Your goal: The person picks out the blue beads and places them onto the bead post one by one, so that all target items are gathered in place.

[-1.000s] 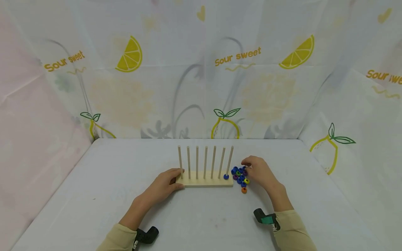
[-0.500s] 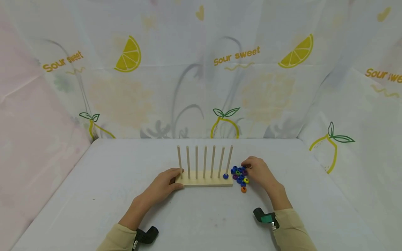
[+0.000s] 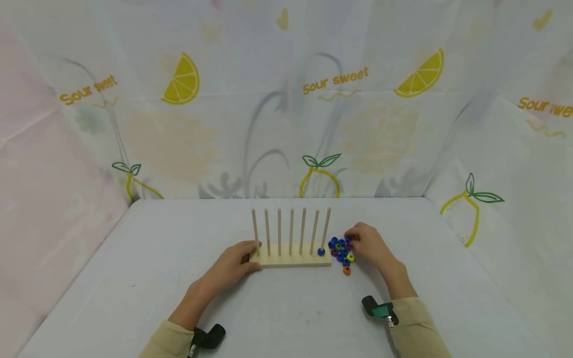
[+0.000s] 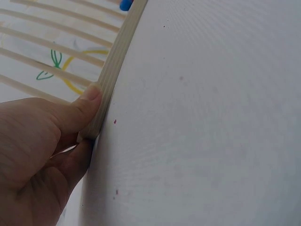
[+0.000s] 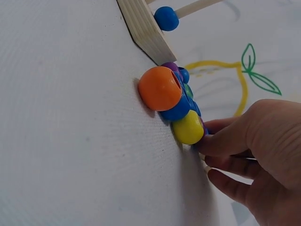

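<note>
A pale wooden peg board (image 3: pixel 291 260) with several upright pegs stands in the middle of the table, and a blue bead (image 3: pixel 321 252) sits at the foot of its rightmost peg. My left hand (image 3: pixel 232 265) grips the board's left end, thumb along the front edge in the left wrist view (image 4: pixel 51 136). To the right of the board lies a cluster of beads. My right hand (image 3: pixel 369 243) pinches a bead at the cluster's far right side; its fingertips partly hide that bead. In the right wrist view, a yellow bead (image 5: pixel 188 128) sits just before the thumb.
Blue, purple and green beads lie close against the board's right end, with an orange bead (image 3: pixel 346 270) nearest the front. White cloth covers the table (image 3: pixel 286 318). A lemon-printed curtain (image 3: pixel 250 129) stands behind and at the sides.
The right index finger has curled down and closed toward the thumb at the cluster's edge. The left hand and the board stay in place; the head view shifts slightly.
</note>
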`<state>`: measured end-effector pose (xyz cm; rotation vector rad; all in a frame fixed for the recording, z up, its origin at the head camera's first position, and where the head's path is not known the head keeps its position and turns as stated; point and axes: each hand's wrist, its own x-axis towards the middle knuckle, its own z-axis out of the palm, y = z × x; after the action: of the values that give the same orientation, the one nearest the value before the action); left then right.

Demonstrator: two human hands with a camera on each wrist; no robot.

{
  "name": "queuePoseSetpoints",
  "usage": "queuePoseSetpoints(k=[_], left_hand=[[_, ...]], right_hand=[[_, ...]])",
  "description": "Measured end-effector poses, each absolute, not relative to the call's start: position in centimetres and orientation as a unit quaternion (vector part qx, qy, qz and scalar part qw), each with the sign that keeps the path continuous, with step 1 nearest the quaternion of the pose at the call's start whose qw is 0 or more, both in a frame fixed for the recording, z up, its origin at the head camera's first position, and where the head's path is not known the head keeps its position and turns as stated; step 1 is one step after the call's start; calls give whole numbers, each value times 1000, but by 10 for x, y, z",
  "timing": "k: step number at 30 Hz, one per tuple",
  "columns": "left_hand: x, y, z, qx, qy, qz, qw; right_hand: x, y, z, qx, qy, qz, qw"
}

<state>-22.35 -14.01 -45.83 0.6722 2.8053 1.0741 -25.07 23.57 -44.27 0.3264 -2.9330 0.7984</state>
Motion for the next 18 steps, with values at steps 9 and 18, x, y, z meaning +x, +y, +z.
queuePoseSetpoints(k=[9, 18], left_hand=[[-225, -142, -458, 224, 909, 351, 22], [-224, -144, -463, 229, 906, 354, 16]], right_hand=[[-254, 235, -442, 103, -958, 264, 39], [-251, 236, -445, 103, -958, 266, 35]])
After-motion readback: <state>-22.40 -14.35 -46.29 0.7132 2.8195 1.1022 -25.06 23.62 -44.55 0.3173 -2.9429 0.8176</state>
